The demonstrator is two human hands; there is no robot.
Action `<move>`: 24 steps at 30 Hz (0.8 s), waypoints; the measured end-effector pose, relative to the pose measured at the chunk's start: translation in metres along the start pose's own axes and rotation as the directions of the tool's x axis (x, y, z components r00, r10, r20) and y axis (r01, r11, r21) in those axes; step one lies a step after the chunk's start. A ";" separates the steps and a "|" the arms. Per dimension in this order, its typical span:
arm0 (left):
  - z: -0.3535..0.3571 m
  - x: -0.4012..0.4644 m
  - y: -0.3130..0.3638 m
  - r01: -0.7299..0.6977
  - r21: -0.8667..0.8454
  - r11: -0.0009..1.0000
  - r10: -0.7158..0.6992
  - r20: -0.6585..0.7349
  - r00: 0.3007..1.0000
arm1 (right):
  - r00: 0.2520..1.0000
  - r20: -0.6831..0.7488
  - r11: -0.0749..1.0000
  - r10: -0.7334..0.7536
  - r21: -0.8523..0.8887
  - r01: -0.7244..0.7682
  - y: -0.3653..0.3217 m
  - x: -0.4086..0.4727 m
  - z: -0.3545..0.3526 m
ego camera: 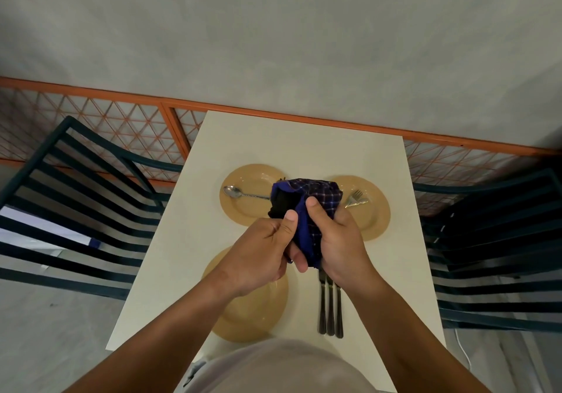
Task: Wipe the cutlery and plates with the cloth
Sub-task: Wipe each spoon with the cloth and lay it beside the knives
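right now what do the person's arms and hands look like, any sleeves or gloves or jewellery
Both forearms are bare up to the bottom of the frame, with no sleeves showing. The left hand and right hand wear no gloves, and no rings, watch or bracelets are visible. The thumbnails look short and unpainted. A pale garment covers the torso below.

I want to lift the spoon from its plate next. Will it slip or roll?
The spoon looks like polished metal, so probably slippery. It lies flat on the plate, so unlikely to roll, though its thin handle may pivot if pushed.
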State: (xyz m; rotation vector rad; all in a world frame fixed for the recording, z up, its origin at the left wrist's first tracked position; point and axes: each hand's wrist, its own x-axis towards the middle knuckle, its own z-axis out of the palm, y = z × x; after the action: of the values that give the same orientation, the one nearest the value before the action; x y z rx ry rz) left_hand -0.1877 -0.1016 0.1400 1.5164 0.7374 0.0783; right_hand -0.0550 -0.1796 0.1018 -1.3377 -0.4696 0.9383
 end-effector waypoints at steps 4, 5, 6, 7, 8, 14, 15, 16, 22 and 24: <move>0.003 -0.001 -0.007 0.006 0.030 1.000 -0.006 -0.020 1.000 | 0.994 -0.052 0.959 -0.101 -0.270 0.083 -0.001 0.012 -0.007; 0.003 -0.002 -0.008 0.009 0.019 1.000 -0.008 -0.024 1.000 | 0.992 -0.043 0.936 -0.119 -0.337 0.098 -0.004 0.015 -0.010; 0.002 -0.002 -0.008 0.011 0.009 1.000 -0.011 -0.028 1.000 | 0.990 -0.034 0.907 -0.138 -0.406 0.112 -0.007 0.018 -0.013; 0.001 -0.002 -0.007 0.012 0.004 1.000 -0.011 -0.032 0.999 | 0.986 -0.025 0.873 -0.162 -0.469 0.131 -0.010 0.020 -0.017; 0.000 -0.002 -0.006 0.011 0.005 1.000 -0.011 -0.037 0.999 | 0.981 -0.017 0.832 -0.195 -0.532 0.156 -0.013 0.022 -0.020; 0.000 0.003 0.003 0.016 -0.034 0.999 -0.017 -0.046 0.999 | 0.895 -0.120 0.685 -0.431 -0.689 0.237 -0.025 0.026 -0.021; 0.000 0.003 0.003 0.017 -0.050 0.999 -0.020 -0.051 0.998 | 0.894 -0.202 0.769 -0.399 -0.605 0.206 -0.026 0.024 -0.017; 0.001 0.003 0.003 0.019 -0.066 0.998 -0.022 -0.058 0.998 | 0.901 -0.278 0.868 -0.333 -0.464 0.178 -0.027 0.022 -0.014; 0.003 0.005 0.002 0.023 -0.132 0.991 -0.031 -0.058 0.998 | 0.997 -0.083 0.994 0.001 0.113 0.009 -0.009 0.004 0.001; 0.006 0.005 0.001 0.017 -0.109 0.994 -0.023 -0.053 0.998 | 0.994 -0.104 0.994 0.039 0.108 -0.028 -0.006 0.005 0.001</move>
State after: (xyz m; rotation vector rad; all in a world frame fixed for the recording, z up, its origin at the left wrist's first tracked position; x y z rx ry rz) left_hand -0.1805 -0.1040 0.1384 1.4071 0.7800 0.1430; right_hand -0.0511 -0.1745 0.1069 -1.2944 -0.3126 0.9027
